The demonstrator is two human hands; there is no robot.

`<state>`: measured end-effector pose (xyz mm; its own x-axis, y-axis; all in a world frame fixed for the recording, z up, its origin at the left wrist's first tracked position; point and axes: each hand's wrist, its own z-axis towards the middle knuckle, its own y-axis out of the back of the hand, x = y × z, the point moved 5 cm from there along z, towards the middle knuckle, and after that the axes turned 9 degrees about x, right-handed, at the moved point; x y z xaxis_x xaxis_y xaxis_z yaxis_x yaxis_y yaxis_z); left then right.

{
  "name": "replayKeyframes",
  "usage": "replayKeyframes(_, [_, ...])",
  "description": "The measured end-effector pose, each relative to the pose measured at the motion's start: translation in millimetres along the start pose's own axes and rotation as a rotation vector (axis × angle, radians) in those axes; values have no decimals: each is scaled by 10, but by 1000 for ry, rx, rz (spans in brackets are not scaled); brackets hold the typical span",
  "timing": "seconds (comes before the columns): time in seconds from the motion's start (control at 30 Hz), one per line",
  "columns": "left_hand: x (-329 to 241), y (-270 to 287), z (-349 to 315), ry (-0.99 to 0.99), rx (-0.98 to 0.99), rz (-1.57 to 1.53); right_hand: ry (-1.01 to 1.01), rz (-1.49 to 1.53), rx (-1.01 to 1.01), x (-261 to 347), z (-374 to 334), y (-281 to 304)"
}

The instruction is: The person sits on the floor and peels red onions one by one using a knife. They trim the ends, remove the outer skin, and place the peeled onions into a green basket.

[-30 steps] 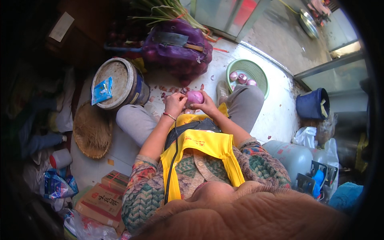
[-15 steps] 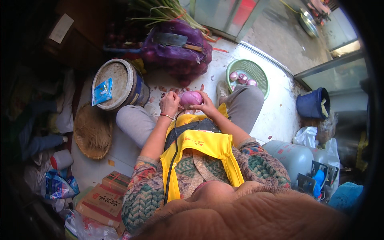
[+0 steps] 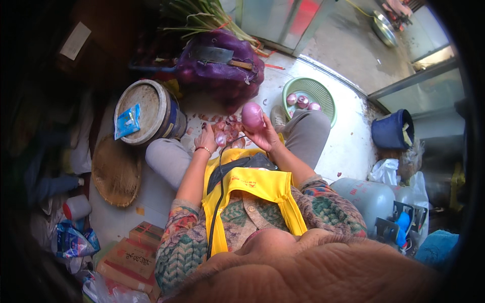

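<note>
My right hand [image 3: 267,137] holds a large, smooth purple onion [image 3: 252,117] upright, with the fingers wrapped round its lower side. Lower and to the left, my left hand [image 3: 205,138] is closed, and a pale pink piece of onion skin [image 3: 220,139] shows at its fingers. Between and beyond my hands, loose reddish-brown skins [image 3: 232,126] litter the pale floor. Past my right knee stands a green plastic basket [image 3: 329,96] with several purple onions [image 3: 302,102] inside.
A purple mesh sack [image 3: 227,83] of onions, with a cleaver [image 3: 212,54] on top, stands ahead. Left are a lidded drum [image 3: 160,108] carrying a blue packet [image 3: 128,121] and a wicker basket [image 3: 116,174]. A blue bucket [image 3: 388,132] and grey gas cylinder [image 3: 364,197] stand right.
My hands have come apart. The onion has moved up and slightly right in my right hand, while my left hand has dropped away from it with a piece of skin.
</note>
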<state>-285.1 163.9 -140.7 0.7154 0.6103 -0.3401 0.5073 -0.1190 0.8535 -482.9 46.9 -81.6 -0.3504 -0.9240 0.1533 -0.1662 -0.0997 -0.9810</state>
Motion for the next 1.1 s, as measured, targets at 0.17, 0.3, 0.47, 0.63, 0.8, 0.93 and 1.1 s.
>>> replayKeyframes(0.17, [-10, -200, 136, -79, 134, -227, 77, 88, -35, 133, 39, 68])
replayKeyframes(0.3, [104, -240, 150, -123, 76, -355, 140, 36, -99, 164, 105, 57])
replayKeyframes(0.47, [69, -382, 67, -120, 207, -441, 257, -239, -332, 583, 384, 848])
replayKeyframes(0.63, [183, -669, 226, -114, 210, -568, 482, -271, -859, 1403, 426, 1836])
replayKeyframes(0.8, [65, -331, 96, -65, 223, -502, 940, -101, -1190, 1847, -49, 2311])
replayKeyframes(0.93, [-9, -186, 263, -131, 136, -494, 638, -463, -1376, 1909, 78, 2220])
replayKeyframes(1.1, [-23, 326, 813, -43, 87, -579, 571, -1333, -856, 1836, 818, 1729])
